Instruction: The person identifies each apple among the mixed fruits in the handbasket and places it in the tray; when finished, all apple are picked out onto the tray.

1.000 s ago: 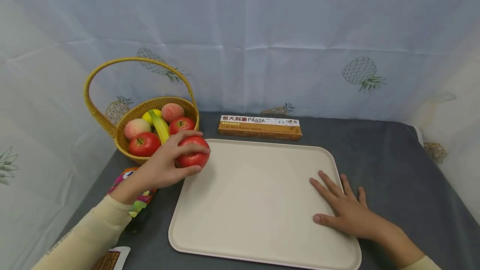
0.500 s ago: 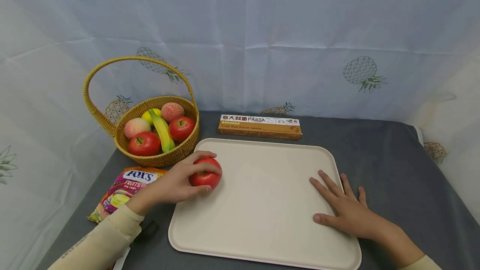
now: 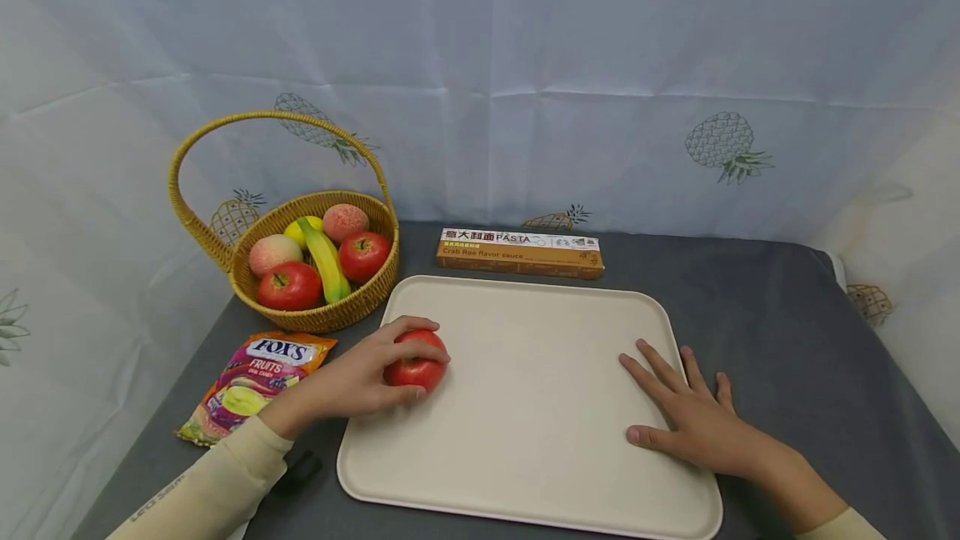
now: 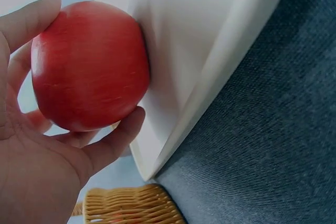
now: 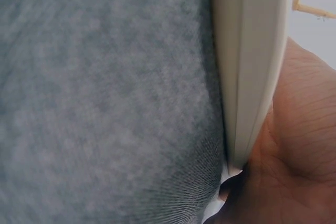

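A red apple (image 3: 417, 373) is in my left hand (image 3: 356, 377), over the left part of a cream tray (image 3: 525, 407). Thumb and fingers curl around the apple (image 4: 92, 66) in the left wrist view, and it appears to rest against the tray surface. My right hand (image 3: 693, 427) lies spread across the tray's right rim, with some fingertips on the tray and others beyond its edge. In the right wrist view, the palm (image 5: 299, 140) is beside the tray's outer wall (image 5: 252, 66).
A wicker basket (image 3: 356, 307) with a tall handle stands at back left, holding apples, peaches, a banana and a yellow fruit. In front of it lies a Fox's candy bag (image 3: 251, 386). A pasta box (image 3: 520, 257) lies behind the tray on the dark grey tablecloth (image 3: 787, 340).
My left hand has carried the apple from beside the basket rightward and toward me, down onto the tray's left part. The candy bag is more fully uncovered. My right hand stays put.
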A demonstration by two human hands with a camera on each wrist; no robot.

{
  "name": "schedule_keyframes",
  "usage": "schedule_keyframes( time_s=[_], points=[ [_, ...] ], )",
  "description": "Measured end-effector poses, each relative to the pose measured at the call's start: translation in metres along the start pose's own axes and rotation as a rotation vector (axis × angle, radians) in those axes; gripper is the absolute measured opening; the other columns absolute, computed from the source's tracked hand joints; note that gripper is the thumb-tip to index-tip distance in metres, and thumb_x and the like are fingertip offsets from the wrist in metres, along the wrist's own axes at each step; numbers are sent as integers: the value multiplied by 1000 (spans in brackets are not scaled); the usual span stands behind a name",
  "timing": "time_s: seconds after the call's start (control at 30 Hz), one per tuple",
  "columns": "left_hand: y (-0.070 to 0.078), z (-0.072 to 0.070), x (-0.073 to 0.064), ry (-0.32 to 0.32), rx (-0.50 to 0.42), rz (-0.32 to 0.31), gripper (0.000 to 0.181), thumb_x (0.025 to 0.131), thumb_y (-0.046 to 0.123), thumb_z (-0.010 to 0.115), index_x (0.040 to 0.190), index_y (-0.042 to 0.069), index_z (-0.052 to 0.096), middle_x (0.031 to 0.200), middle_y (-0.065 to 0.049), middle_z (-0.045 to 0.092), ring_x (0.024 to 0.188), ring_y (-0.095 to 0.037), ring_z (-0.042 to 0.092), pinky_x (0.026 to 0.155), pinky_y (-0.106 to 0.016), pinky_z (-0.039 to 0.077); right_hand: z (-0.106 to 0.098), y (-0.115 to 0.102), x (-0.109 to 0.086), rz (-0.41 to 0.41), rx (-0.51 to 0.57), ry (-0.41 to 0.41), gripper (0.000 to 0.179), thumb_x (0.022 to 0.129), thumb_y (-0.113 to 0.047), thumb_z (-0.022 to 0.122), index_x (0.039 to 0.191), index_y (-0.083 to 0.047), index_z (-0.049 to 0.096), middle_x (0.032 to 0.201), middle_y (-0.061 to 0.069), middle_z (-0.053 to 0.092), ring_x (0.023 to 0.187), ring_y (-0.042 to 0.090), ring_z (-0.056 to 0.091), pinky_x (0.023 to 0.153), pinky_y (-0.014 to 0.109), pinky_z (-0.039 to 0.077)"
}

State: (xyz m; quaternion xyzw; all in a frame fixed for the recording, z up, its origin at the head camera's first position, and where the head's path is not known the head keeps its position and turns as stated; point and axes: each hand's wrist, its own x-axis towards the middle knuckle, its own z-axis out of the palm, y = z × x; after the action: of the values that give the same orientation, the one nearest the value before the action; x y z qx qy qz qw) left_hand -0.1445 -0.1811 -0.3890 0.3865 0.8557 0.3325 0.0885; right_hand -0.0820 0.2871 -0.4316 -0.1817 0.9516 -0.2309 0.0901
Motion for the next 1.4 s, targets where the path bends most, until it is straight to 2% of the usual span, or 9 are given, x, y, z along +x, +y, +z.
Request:
schedule_keyframes(
  time_s=[0.17,0.33,0.57,0.67,0.93,1.03,1.17,1.27,1.4],
  points=[
    [2,-2,-1,0,3,-9,49,88,23,81,133,27,64,152,-10,41,131,-29,45,95,-47,53,0,0,0,-4,-6,4,88,89,-58,70,162,-33,26,170,4,5,143,65,-6,89,90,-4],
    [6,-11,-6,43,15,-39,50,88,32,81,135,32,63,156,-5,39,138,-31,40,97,-52,51,0,0,0,-2,-5,6,88,89,-58,70,162,-32,27,170,5,6,142,65,-6,89,90,-4],
    [5,-42,-19,147,75,-27,56,87,31,81,139,27,61,157,-9,37,142,-35,34,102,-64,42,1,2,1,2,-11,5,89,89,-58,70,162,-33,27,170,4,5,142,65,-6,89,89,-4],
    [1,-60,-28,180,117,-52,61,86,30,83,141,25,59,158,-8,34,142,-38,33,102,-67,40,2,2,0,4,-9,7,89,88,-58,71,162,-33,27,170,4,5,142,65,-6,89,90,-4],
    [-23,-98,-50,242,151,-128,57,88,21,82,140,20,59,158,-14,31,141,-46,30,96,-74,37,1,0,0,1,11,2,89,89,-57,71,162,-33,26,170,4,4,142,65,-6,89,89,-6],
    [-35,-107,-56,263,141,-159,55,90,17,80,140,16,59,157,-16,32,139,-49,31,95,-77,36,2,0,0,2,15,-2,89,89,-56,71,162,-33,26,170,3,3,143,65,-6,90,89,-7],
    [-53,-116,-61,294,151,-169,52,89,11,79,138,11,60,153,-17,36,136,-50,34,91,-75,41,2,1,1,6,7,-1,90,88,-57,71,162,-33,26,170,3,3,143,64,-7,90,89,-6],
    [-64,-122,-63,276,166,-201,51,91,12,78,138,8,59,153,-20,36,134,-51,35,90,-74,41,2,1,1,11,6,-2,90,88,-58,71,162,-33,27,170,3,3,143,63,-7,90,89,-6],
    [-72,-127,-62,208,196,-261,52,93,20,77,139,5,58,151,-26,37,135,-53,34,96,-77,33,1,1,1,16,14,-6,90,88,-58,71,162,-33,27,170,2,3,143,63,-7,90,89,-6]
  ],
)
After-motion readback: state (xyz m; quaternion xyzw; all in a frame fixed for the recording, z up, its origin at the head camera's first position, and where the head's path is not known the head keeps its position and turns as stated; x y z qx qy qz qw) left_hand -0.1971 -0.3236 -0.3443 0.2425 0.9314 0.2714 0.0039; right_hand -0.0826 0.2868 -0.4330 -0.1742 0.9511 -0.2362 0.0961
